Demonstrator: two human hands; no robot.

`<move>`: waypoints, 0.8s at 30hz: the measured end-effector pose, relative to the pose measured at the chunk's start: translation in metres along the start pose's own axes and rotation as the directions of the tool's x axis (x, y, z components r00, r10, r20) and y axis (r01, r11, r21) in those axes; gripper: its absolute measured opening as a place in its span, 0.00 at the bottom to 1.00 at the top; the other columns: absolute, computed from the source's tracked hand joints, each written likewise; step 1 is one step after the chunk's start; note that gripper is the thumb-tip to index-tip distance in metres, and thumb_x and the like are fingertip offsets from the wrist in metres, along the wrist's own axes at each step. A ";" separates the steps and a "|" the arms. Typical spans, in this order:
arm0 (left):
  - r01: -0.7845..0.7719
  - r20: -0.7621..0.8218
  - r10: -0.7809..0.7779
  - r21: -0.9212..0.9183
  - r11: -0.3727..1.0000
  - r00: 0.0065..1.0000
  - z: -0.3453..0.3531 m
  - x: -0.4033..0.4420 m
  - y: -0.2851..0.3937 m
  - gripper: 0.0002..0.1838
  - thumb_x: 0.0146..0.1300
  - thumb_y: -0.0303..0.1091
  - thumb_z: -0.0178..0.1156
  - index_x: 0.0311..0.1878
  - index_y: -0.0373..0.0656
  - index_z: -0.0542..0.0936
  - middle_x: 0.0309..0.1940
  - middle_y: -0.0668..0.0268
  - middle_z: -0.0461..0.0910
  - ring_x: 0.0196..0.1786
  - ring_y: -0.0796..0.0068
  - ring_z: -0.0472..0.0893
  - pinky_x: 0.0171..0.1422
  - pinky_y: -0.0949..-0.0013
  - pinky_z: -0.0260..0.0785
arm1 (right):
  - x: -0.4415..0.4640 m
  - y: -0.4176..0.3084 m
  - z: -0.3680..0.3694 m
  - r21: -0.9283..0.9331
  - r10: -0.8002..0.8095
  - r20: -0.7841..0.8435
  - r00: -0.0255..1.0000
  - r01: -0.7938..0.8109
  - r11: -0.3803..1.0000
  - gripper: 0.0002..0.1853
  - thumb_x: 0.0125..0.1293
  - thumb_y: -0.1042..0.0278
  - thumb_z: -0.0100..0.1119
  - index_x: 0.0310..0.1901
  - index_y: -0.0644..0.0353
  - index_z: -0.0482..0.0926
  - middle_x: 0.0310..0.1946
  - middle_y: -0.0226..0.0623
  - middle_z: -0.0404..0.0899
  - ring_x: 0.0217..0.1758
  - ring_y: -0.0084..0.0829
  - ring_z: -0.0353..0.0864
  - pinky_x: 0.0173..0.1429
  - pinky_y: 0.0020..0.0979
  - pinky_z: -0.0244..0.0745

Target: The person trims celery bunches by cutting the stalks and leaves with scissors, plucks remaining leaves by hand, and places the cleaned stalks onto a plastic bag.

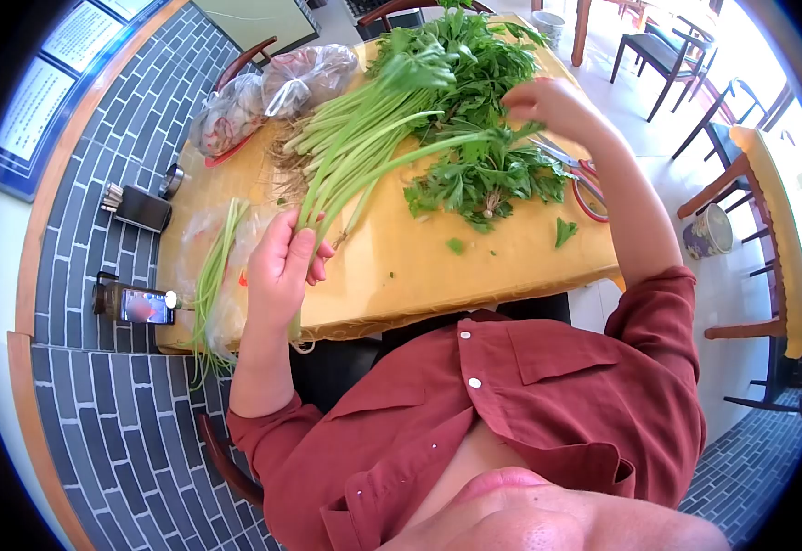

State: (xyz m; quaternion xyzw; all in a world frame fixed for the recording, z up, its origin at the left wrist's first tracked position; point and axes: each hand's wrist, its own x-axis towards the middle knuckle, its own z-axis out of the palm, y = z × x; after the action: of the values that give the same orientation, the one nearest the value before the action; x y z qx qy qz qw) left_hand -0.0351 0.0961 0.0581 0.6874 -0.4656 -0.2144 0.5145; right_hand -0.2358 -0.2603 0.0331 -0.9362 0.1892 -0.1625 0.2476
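Note:
My left hand is closed around the lower ends of several celery stalks, which fan upward over the table. One long stalk reaches right, its leafy tip close to my right hand. The fingers of that hand are curled by the leaves; what they pinch, if anything, is hidden. Behind lies a big bunch of celery with roots and dense leaves. A pile of plucked celery leaves sits before my right forearm. Leafless stalks lie on a clear plastic bag at the left, drooping over the edge.
Red-handled scissors lie partly under my right forearm. Filled plastic bags stand at the table's back left. A dark holder and a phone are along the brick wall. The yellow-covered table ends near my body.

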 end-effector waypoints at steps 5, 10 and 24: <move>-0.022 0.039 0.019 0.095 0.995 0.999 -0.002 -0.001 0.004 0.16 0.70 0.34 0.49 0.56 0.35 0.71 0.27 0.67 0.78 0.22 0.87 0.72 0.25 0.83 0.63 | 0.001 -0.054 -0.029 -0.172 -0.347 -0.547 0.762 0.303 0.937 0.13 0.59 0.64 0.61 0.45 0.55 0.80 0.43 0.34 0.80 0.46 0.29 0.78 0.52 0.33 0.72; -0.022 0.073 0.017 0.069 0.997 0.997 0.001 0.000 0.008 0.16 0.70 0.34 0.49 0.55 0.35 0.72 0.27 0.67 0.78 0.22 0.87 0.72 0.25 0.83 0.63 | 0.011 -0.114 -0.004 -0.350 -0.709 -0.329 0.624 0.616 0.705 0.14 0.57 0.63 0.62 0.45 0.53 0.78 0.41 0.33 0.79 0.54 0.35 0.73 0.63 0.40 0.62; 0.044 0.127 -0.055 0.087 0.995 0.990 -0.002 -0.008 0.012 0.13 0.69 0.30 0.47 0.53 0.36 0.73 0.28 0.66 0.78 0.22 0.86 0.72 0.25 0.82 0.63 | 0.024 -0.101 -0.001 0.137 -0.589 -0.123 0.798 0.602 0.787 0.09 0.55 0.68 0.60 0.37 0.60 0.79 0.36 0.36 0.79 0.40 0.36 0.79 0.46 0.31 0.74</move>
State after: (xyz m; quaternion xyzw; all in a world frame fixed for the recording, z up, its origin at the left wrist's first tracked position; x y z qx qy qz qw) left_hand -0.0428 0.1030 0.0686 0.7044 -0.4896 -0.2513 0.4484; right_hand -0.1872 -0.1897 0.0926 -0.9169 -0.1212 -0.2819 0.2550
